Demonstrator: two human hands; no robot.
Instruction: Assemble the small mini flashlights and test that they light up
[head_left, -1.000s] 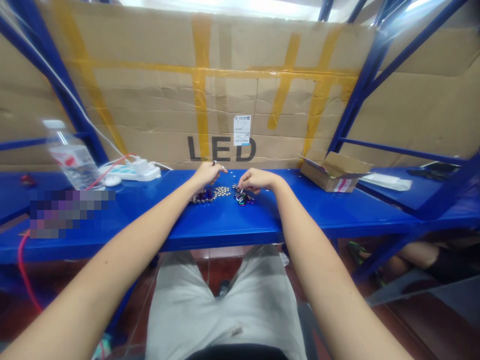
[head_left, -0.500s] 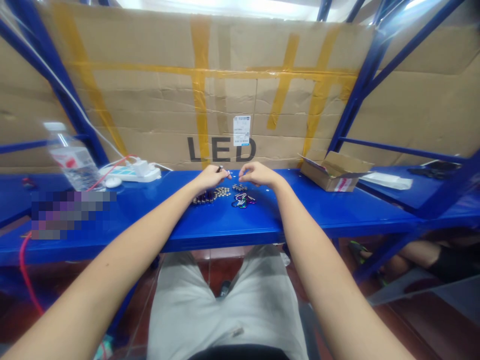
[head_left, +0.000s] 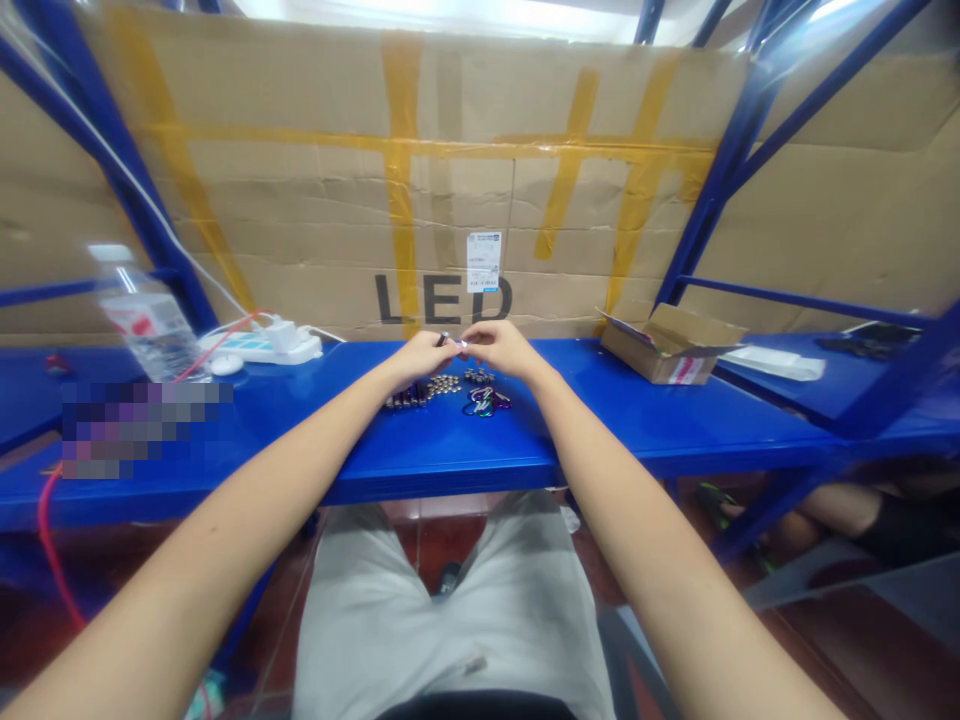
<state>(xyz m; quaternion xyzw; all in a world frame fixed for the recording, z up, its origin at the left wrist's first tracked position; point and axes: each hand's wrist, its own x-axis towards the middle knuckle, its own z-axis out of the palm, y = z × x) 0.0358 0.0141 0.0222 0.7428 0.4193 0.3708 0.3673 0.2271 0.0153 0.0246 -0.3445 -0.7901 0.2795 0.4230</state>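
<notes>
Over the back of the blue table, my left hand is closed on a small dark cylinder with a shiny end. My right hand meets it from the right, fingertips pinched at that end; whatever they hold is too small to make out. Below my left hand lies a row of dark metallic cylinders, partly covered by the hand. Small round metal pieces sit beside them, with a second cluster of silver pieces to the right. Nearer me is a pile of shiny coloured rings and clips.
On the left stand a water bottle and a white power strip with cables. An open cardboard box is at the right, near a white packet. A large carton wall closes the back. Another person's leg shows at lower right.
My right hand has moved left, and its fingertips now meet those of my left hand. The left hand has stayed almost still with the dark cylinder.
</notes>
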